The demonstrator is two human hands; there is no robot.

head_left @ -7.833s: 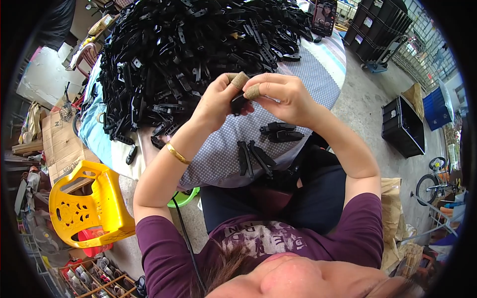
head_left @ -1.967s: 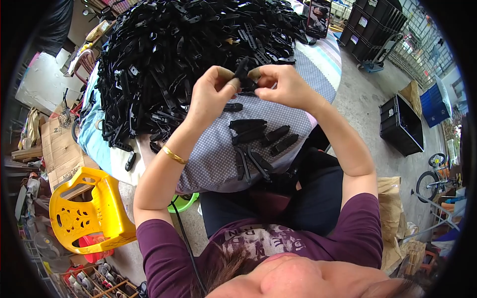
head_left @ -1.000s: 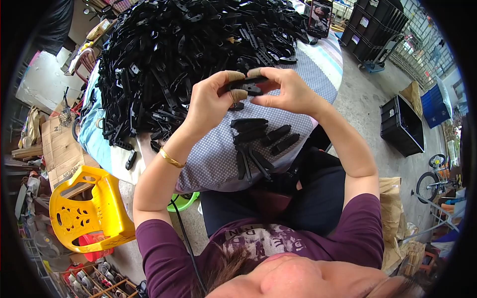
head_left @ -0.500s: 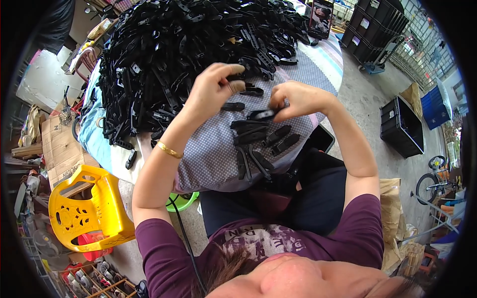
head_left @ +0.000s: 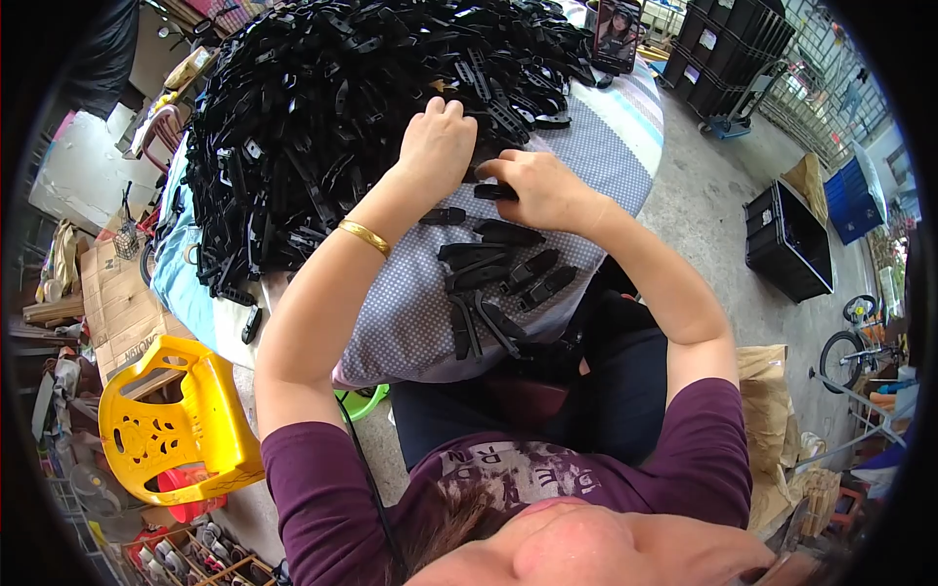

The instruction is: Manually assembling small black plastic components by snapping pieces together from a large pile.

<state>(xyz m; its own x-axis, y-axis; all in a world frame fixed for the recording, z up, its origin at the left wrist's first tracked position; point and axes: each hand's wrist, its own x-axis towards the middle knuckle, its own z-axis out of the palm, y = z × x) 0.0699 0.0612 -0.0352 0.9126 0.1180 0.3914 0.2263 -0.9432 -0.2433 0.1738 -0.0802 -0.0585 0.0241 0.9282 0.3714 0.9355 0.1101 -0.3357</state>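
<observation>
The right hand (head_left: 547, 190) has just left a black piece (head_left: 509, 232) at the twelve o'clock end of the small group (head_left: 481, 273) — one more set apart from the pile (head_left: 322, 107). Its fingers now meet another piece (head_left: 494, 192) at nine o'clock, grip unclear; the left hand (head_left: 438, 146), over the pile's four o'clock edge — grip hidden, cannot tell.

yellow plastic chair (head_left: 217, 415) at left, black crates (head_left: 718, 61) stacked on a trolley (head_left: 724, 127), blue bin (head_left: 853, 202) at right

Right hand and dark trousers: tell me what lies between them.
The head view shows several black pieces on the dotted tablecloth between the right hand and the trousers.
</observation>
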